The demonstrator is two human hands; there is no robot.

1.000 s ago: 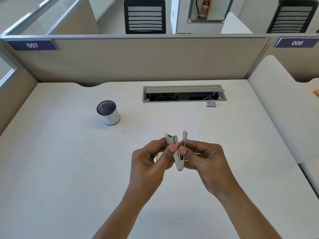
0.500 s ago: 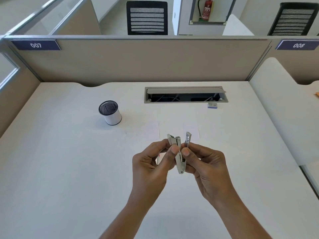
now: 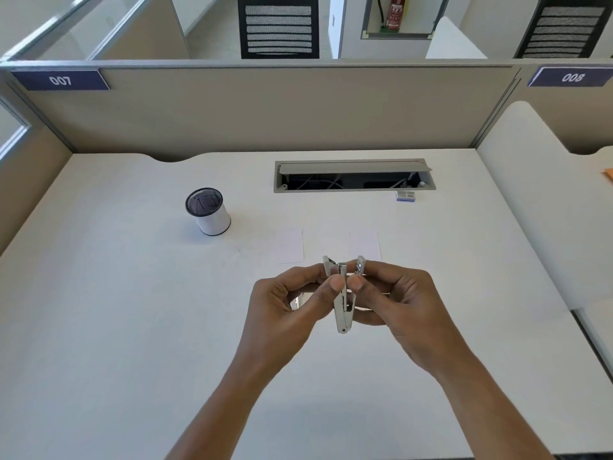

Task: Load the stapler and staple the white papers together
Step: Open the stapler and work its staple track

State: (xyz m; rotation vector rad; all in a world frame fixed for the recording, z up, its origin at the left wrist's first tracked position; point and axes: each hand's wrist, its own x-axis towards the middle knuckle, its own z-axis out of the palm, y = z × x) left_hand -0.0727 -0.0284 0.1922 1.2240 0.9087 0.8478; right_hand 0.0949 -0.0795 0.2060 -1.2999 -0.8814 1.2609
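Stapler (image 3: pixel 343 295): small, metal, hinged open, held above the desk (image 3: pixel 132 327). Left hand (image 3: pixel 285 307) and right hand (image 3: pixel 394 303), fingers closed on opposite arms. Likely light, rigid, slick; grip the sides. 2 white papers (image 3: pixel 290 245) lie beyond.

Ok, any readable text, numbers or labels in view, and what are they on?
"007": blue plate on the partition's left end.
"008": blue plate on the right end.
Fire extinguisher label: too blurred.
Small box by the cable hatch: too small.
Stapler: no visible markings.

2 papers (image 3: pixel 290 246), 1 stapler (image 3: pixel 343 295), 1 cup (image 3: pixel 208 211)
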